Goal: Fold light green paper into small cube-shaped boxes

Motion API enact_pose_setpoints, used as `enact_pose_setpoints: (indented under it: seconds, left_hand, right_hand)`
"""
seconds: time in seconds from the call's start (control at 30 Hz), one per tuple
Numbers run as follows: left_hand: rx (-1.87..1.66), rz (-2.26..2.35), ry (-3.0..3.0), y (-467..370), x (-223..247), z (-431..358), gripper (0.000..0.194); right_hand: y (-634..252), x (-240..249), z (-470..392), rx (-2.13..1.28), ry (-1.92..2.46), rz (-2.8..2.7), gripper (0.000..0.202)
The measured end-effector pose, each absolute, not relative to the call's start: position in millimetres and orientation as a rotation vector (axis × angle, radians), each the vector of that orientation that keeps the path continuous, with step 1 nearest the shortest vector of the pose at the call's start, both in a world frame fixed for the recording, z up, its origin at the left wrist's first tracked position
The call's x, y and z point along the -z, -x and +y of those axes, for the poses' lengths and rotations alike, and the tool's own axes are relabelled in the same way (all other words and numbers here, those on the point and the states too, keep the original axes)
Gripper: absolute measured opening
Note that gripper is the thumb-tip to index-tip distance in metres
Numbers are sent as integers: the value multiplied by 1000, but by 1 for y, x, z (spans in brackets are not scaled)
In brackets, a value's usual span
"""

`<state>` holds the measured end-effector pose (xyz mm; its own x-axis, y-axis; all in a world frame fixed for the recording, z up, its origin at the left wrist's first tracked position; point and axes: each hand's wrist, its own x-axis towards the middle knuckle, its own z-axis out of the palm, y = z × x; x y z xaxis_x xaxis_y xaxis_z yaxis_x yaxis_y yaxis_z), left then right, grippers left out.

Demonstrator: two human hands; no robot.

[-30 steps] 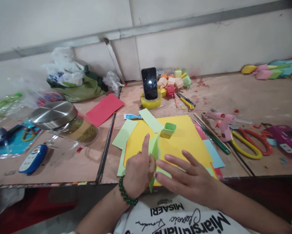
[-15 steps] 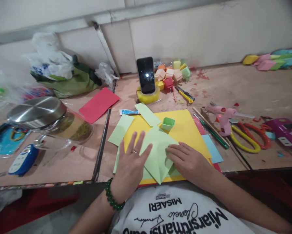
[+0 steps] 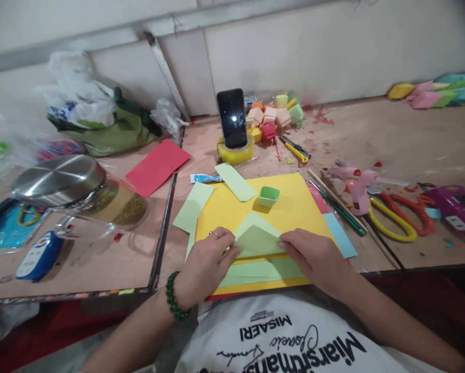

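A light green sheet of paper (image 3: 258,242) is bent over on itself, its near part lifted toward the far corner. My left hand (image 3: 213,254) pinches its left end, and a ring and green bead bracelet show on that arm. At the right end, my right hand (image 3: 314,256) grips the paper between thumb and fingers. Beneath lies a yellow sheet (image 3: 314,217), with flat green paper (image 3: 261,272) on its near side. A small open green paper box (image 3: 269,195) sits just beyond the folded sheet. Green strips (image 3: 235,182) lie at the back left.
A phone (image 3: 232,118) stands in a tape roll (image 3: 236,150); folded paper cubes (image 3: 269,116) are beside it. On the right are a pink glue gun (image 3: 359,186), scissors (image 3: 391,220) and pens (image 3: 339,210). A lidded glass jar (image 3: 116,202) lies left, near red paper (image 3: 158,166).
The green sheet went from lying flat as a diamond to being folded over, away from me. My left hand, spread before, now pinches its left end; my right hand grips the other.
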<state>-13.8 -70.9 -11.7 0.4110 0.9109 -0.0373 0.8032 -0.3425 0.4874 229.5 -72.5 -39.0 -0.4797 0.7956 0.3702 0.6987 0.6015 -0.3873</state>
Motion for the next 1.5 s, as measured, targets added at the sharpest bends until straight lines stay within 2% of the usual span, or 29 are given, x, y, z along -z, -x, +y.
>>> enact_pose_setpoints:
  seconds: [0.13,0.27,0.37,0.43,0.57,0.7,0.83,0.87,0.97,1.0,1.07,1.17,1.3,1.37,1.5]
  left_hand:
    - [-174,1608,-2204,9,12,-73,21]
    - [-92,1703,-2213,2,11,-69,14]
    - [-138,1690,-2269,-1,11,-60,38]
    - [-122,1650,-2277,-3,9,-52,44]
    - [-42,1609,-2171,-7,3,-39,31]
    - [-129,1554,-1999,-10,0,-32,25]
    - [-274,1444,-1852,-11,6,-28,47]
    - [-316,1418,-1837,-11,7,-27,45]
    - [-411,1261,-1750,-10,10,-25,16]
    - [-433,1195,-1709,-10,10,-25,15]
    - [-465,1098,-1635,-9,11,-26,20]
    - [-458,1033,-1570,-7,15,-28,24]
    - [-440,1030,-1536,-5,20,-30,28]
    - [-455,1034,-1504,-6,21,-30,28]
    - [-519,1038,-1433,-10,20,-30,30]
  right_hand:
    - [-228,44,-75,-179,1305,-2239,25]
    - [-224,46,-75,-79,1376,-2220,27]
    - [-223,46,-74,-62,1413,-2230,29]
    - [-222,47,-73,-45,1422,-2228,29]
    - [-220,49,-73,-6,1419,-2219,29]
    - [-219,50,-73,25,1411,-2212,29]
    - [-219,52,-72,17,1384,-2191,28]
    - [-219,52,-72,4,1377,-2182,27]
    - [-220,50,-72,-45,1359,-2135,22]
    - [-221,48,-72,-61,1348,-2110,19]
    - [-222,44,-72,-130,1342,-2061,21]
    - [-224,38,-72,-425,1407,-2000,43]
    - [-223,34,-70,-883,1495,-1835,28]
    - [-220,34,-69,-998,1479,-1753,20]
    - [-216,36,-70,-1179,1398,-1681,18]
